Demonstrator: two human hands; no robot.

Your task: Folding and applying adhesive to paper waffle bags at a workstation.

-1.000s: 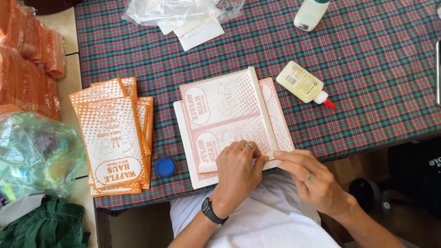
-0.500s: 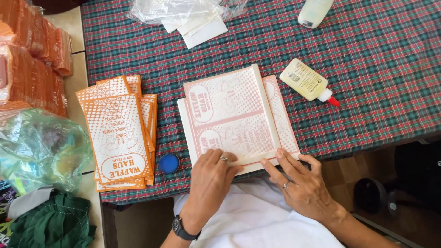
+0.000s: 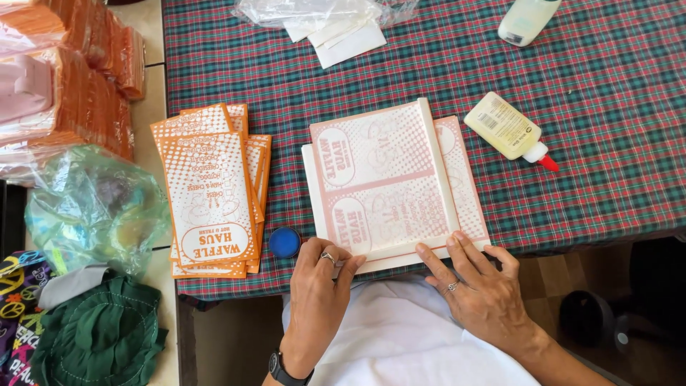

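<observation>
2 hands press pink-printed white paper sheet [image 3: 389, 187], near edge folded.

On the surface [image 3: 607, 164], a stack of flat paper sheets [image 3: 389, 182] lies at the near edge, centre. The left hand [image 3: 321, 286] and the right hand [image 3: 475, 286] rest on its near edge, left and right. Just left of the left hand sits a small round cap [image 3: 284, 241], and left of that a pile of printed paper bags [image 3: 214, 189]. A glue bottle [image 3: 509, 130] lies right of the sheets. At the far edge lie a plastic bag [image 3: 321, 14] and a second bottle [image 3: 527, 20]. Off the surface to the left lie wrapped bundles [image 3: 64, 86], far, and a bag [image 3: 93, 207], near.
</observation>
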